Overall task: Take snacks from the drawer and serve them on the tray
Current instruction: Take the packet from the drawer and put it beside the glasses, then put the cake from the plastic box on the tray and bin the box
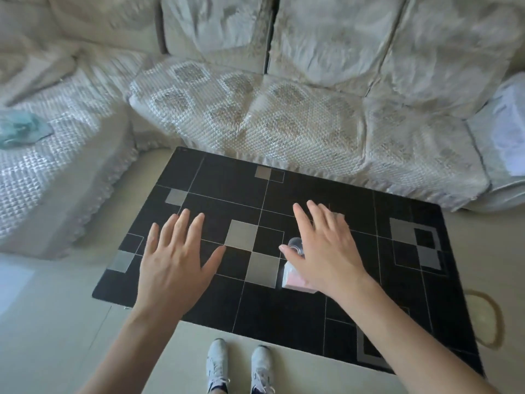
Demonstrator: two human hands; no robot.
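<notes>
Both hands, left hand [177, 260] and right hand [326, 248], hover spread flat; a pink-and-clear container [292, 275] lies under the right.

Single view only, head-worn, wide-angle, so nothing is shared with a second camera. It looks forward and steeply down from standing height: the person's own shoes [240, 365] sit at the bottom edge, both forearms run up from the lower corners. The left hand [176, 260] and right hand [324, 251] fall mid-frame, close to the lens. Behind them lies the black patterned desk [216, 177], seen from above and skewed clockwise. The sofa [284, 115] fills the top half, farther off (edges bend and blur from the wide lens). Pale floor [51, 322] lower left.
</notes>
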